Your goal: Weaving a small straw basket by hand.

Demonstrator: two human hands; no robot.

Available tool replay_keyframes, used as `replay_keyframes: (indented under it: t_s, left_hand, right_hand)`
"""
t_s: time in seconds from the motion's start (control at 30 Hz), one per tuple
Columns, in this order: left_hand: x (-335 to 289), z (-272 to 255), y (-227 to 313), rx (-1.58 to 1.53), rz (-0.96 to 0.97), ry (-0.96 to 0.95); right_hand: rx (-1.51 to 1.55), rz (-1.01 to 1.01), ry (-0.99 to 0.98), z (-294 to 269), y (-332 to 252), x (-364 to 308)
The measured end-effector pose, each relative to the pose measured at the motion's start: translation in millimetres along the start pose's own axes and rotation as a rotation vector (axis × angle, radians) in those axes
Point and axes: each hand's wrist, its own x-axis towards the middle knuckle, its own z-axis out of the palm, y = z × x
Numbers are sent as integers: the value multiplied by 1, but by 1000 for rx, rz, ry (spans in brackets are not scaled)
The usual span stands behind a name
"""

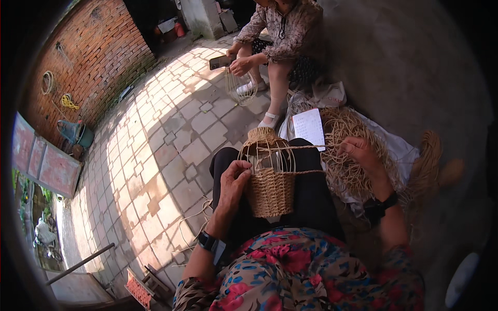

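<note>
A partly woven basket (272,194) of straw-coloured cord sits on my lap. Its lower body and its narrow top band (263,136) are woven, and bare upright wires show between them. My left hand (233,182) is closed on the basket's left side, fingertips at the wires just above the woven part. Out to the right, my right hand (360,153) pinches a twisted straw cord (308,147) that runs taut from the basket's upper part. A second cord (309,171) leads off the right of the lower woven rim.
A heap of loose cord (358,140) lies on white sacking at my right, a written paper sheet (308,127) on its near-left edge. Ahead, a seated person (285,36) holds a phone (221,62) and a bare wire frame (240,85). A brick wall (101,49) stands far left.
</note>
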Motion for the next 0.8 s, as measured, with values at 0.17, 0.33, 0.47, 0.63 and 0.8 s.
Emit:
replay_keyframes:
  t_s: [0.17,0.33,0.47,0.63,0.8]
  left_hand:
    - [1,-1,0,102,56,-11]
    - [-3,-3,-2,87,46,12]
    - [4,1,2,107,51,-28]
    - [0,-7,-1,63,27,-43]
    - [2,8,13,215,306,47]
  right_hand:
    - [-184,48,283,-30,41,-2]
    - [-149,378,778,-167,127,-64]
    - [-1119,190,933,-201,190,-102]
    - [-488,109,601,-53,87,-36]
    - [-14,156,112,65,7,-14]
